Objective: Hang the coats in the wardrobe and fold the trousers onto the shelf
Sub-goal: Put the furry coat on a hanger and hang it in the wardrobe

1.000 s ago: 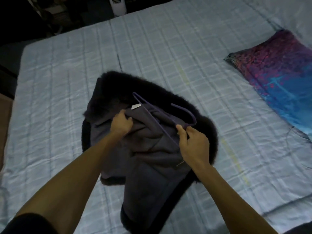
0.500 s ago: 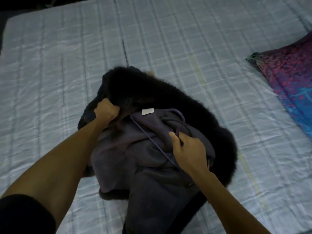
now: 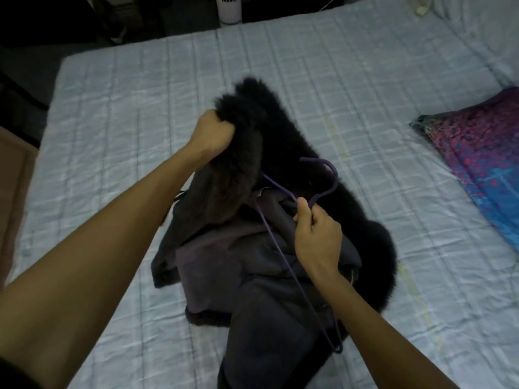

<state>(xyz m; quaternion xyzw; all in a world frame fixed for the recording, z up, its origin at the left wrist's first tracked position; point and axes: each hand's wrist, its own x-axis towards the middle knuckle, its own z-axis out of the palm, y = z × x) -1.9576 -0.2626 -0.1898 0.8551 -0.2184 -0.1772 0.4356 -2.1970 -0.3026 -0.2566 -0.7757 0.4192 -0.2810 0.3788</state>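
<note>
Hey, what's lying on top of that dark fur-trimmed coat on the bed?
A thin purple hanger lies across its grey lining, pinched by the right hand. The left hand grips the black fur collar. Whatever lies under the folds is covered.

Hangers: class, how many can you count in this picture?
1. The purple hanger lies across the dark coat on the bed, held at its neck by the right hand. Others could be hidden under the coat.

Forearms and hands bare: left hand (image 3: 209,133), right hand (image 3: 317,234). A black fabric sleeve edge (image 3: 12,373) shows on left upper arm, bottom-left corner; right arm uncovered as far as visible.
</note>
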